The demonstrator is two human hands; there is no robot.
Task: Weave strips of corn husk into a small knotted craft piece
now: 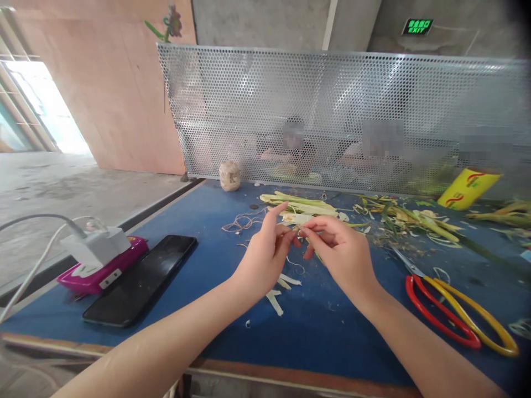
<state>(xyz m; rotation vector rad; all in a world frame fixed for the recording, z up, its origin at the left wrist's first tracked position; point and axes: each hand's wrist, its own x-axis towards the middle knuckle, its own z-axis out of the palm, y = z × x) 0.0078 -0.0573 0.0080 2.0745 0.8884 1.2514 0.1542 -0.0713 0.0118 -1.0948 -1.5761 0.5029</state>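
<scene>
Centre of frame: left hand and right hand pinch a small piece — too tiny to identify.
Pale strips lie below — scissors rest lower right.

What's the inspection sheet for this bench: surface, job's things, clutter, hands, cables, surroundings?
Surface: blue tabletop, littered with plant scraps
Job's things: pale stalks and pale strips lying loose; small piece at fingertips, unidentifiable
Clutter: phone, tilted yellow container, scissors
Hands: left hand and right hand pinching close together
Cables: cords leading to white adapter on magenta power strip
Surroundings: perforated screen, people behind; lit EXIT sign
</scene>
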